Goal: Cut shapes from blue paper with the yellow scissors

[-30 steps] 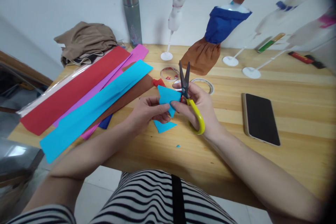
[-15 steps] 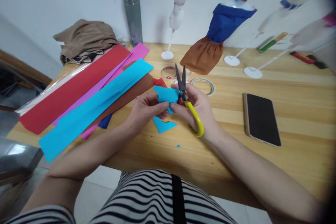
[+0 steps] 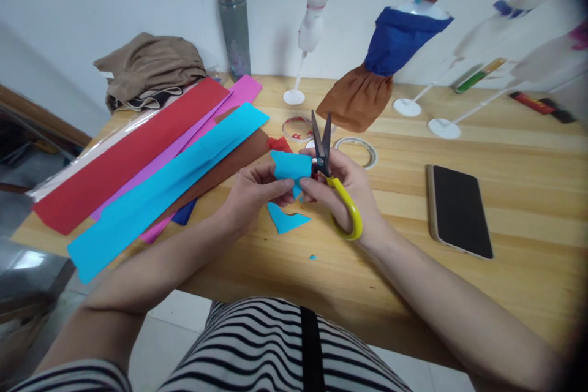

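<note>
Pinching blue paper's (image 3: 292, 165) edge, left fingers (image 3: 279, 188) closed; right fingers (image 3: 320, 190) gripping scissors (image 3: 343, 208), phone (image 3: 460, 211) apart.

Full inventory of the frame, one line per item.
Scissors: 1, yellow and dark, right hand
Held piece: 1, light blue, between hands
Scraps: at least 3, light blue and red, table centre
Long strips: at least 5, mixed colours, left
Bundled cloth: 1, brown, rear left
Bottle: 1, grey-green and silver, by wall
Mannequins: 4, white, rear
Tape rolls: 2, clear and whitish, beyond hands
Stick: 1, green and yellow, rear right
Small items: count unclear, red and black, far right
Phone: 1, black, right
Table: 1, light wood, centre
Floor: 1, white, below
Striped shirt: 1, black and white, bottom
Left hand, right hand: 2, bare, centre
</note>
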